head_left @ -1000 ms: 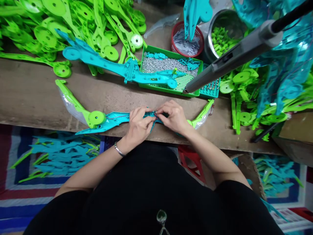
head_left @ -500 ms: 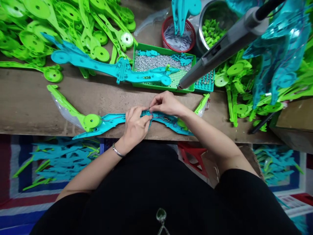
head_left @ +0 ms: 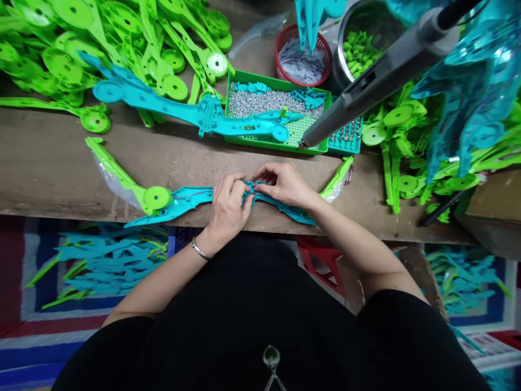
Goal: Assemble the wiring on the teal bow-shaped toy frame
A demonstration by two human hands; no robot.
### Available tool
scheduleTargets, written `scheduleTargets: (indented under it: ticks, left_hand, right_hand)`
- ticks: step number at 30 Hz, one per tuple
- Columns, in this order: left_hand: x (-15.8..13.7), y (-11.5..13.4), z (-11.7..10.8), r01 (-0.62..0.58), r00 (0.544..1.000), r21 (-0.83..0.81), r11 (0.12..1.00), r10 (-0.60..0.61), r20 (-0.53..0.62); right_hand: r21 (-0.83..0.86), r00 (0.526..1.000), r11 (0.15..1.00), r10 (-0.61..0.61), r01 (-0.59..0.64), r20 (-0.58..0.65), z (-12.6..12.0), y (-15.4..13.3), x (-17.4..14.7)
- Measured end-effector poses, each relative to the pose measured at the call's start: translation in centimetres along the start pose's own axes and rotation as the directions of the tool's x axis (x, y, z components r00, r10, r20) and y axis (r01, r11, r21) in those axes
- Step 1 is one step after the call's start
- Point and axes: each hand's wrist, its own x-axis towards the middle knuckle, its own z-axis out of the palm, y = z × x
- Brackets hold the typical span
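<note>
Two green arms (head_left: 157,200) flank a blue bow (head_left: 190,204), wire (head_left: 191,194) laid at left, middle seemingly unfinished; curled left hand (head_left: 228,205) grips it; right hand (head_left: 285,185) works there, finger grip unclear.

Parts and containers about a brown worktop (head_left: 49,168). Upper left: heaped green plastic parts (head_left: 61,65). Centre: a blue shell (head_left: 171,108) lies partly across a green tray (head_left: 260,143) holding silver screws (head_left: 256,104). Behind the tray: a red basket (head_left: 303,83) of pale pieces (head_left: 303,61); beside it, a metal bowl (head_left: 341,60) with small green pieces (head_left: 358,54). A grey pen-shaped tool (head_left: 385,76) slants down, its tip over the tray's right end. Right: a brown box (head_left: 494,201). Below the worktop: a red stool (head_left: 321,258).
</note>
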Motion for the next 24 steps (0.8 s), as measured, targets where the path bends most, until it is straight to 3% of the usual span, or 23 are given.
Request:
scheduleTargets:
  ticks: [4, 10, 14, 17, 21, 24]
  left_hand:
    - [0.1, -0.3, -0.3, 0.003, 0.999, -0.034, 0.999, -0.001, 0.054]
    - [-0.5, -1.0, -1.4, -0.154, 0.973, -0.035, 0.987, 0.158, 0.170]
    - [-0.7, -1.1, -1.8, -0.187, 0.951, 0.006, 0.982, 0.180, 0.251]
    - [-0.4, -0.9, -2.0, -0.208, 0.945, 0.051, 0.977, 0.187, 0.268]
    - [0.0, -0.6, -2.2, -0.227, 0.942, 0.093, 0.969, 0.194, 0.276]
    - [0.3, -0.4, -2.0, -0.192, 0.950, 0.115, 0.975, 0.155, 0.269]
  right_hand:
    - [-0.073, 0.999, 0.997, -0.029, 0.026, -0.040, 0.1, 0.0, -0.3]
    - [-0.031, 0.996, 0.998, -0.050, 0.048, -0.072, 0.3, 0.4, -0.5]
    - [-0.031, 0.996, 0.999, -0.033, 0.030, -0.087, 0.2, 0.3, -0.5]
    - [-0.051, 0.997, 0.997, -0.066, 0.065, -0.031, -0.5, -0.1, -1.0]
    - [-0.178, 0.968, 0.954, -0.226, 0.242, 0.106, -1.4, -0.6, -2.0]
    - [-0.257, 0.962, 0.927, -0.256, 0.273, 0.099, -1.1, -0.5, -2.5]
